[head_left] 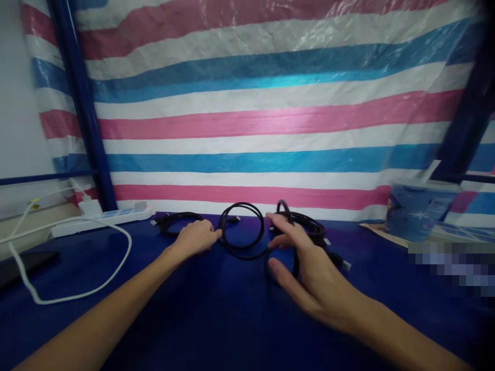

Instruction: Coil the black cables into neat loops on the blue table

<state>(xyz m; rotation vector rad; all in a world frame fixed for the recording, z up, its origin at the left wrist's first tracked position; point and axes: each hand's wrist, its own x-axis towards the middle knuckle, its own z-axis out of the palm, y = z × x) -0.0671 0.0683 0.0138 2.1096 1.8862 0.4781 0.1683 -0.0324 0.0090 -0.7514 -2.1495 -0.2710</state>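
Shows a black cable point(247, 257), thin, round and smooth, wound into a near-circular double ring on the blue worktop point(216, 309), between the left hand point(199, 236) and the right hand point(305, 257). Curves on from the ring toward the right, into a further loop beside the right hand's thumb and fingers.

Counts three bunches of black cable: this middle one, one left coil point(181, 215) just beyond the left hand, one right coil point(311, 221) behind the right. Adds two plug ends point(337, 259) near the right hand, one white power strip point(116, 217) at the left and one blue cup point(421, 208) at the right.

Reaches in from lower left with the left hand, palm down, fingers curled: a narrow grip at the ring's edge; cannot tell whether pinching cable. Reaches in from lower right with the right hand, slightly blurred, thumb below and fingers forward: a wide grip, loosely spread about the loop.
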